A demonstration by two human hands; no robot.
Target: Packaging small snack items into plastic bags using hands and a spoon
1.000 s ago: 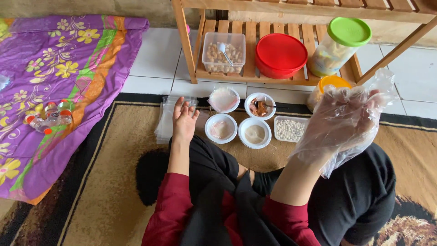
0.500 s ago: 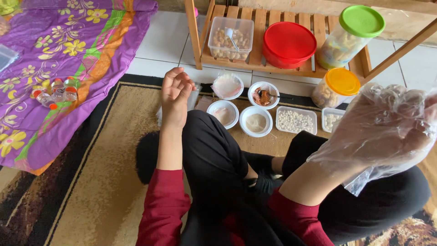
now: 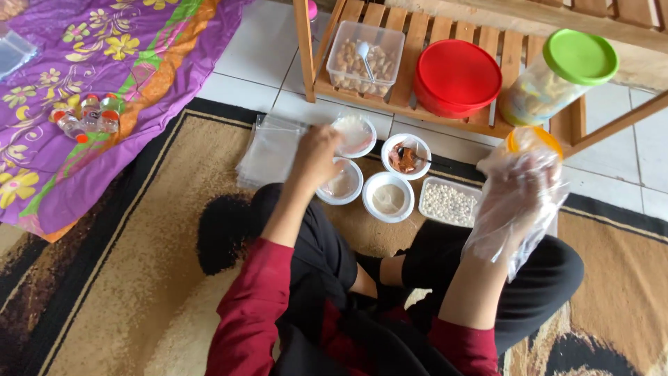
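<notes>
The left hand [image 3: 316, 154] reaches forward over the rug [image 3: 125, 278], its grip loosely curled above the near edge of a stack of clear plastic bags [image 3: 268, 150] and two small white bowls [image 3: 348, 157]; whether the fingers hold anything cannot be told. The right hand [image 3: 518, 202] is raised, fingers half spread, sheathed in a thin crinkled clear plastic glove [image 3: 511, 223], and has hold of nothing.

Between the hands lie two more white bowls, one with a pale paste [image 3: 388, 198] and one with a reddish-brown filling and a spoon [image 3: 406, 157], plus a rectangular clear tub of small white beads [image 3: 447, 202]. Behind the gloved hand, partly hidden, stands a jar with an orange lid [image 3: 532, 139].

On the low slatted wooden shelf [image 3: 410, 35] sit a square clear box of tan nuts with a white spoon [image 3: 365, 56], a round red lidded container [image 3: 456, 76] and a clear jar with a green lid [image 3: 557, 76]. At far left a purple flowered cloth [image 3: 76, 139] carries several small bottles with red and green caps [image 3: 87, 115].
</notes>
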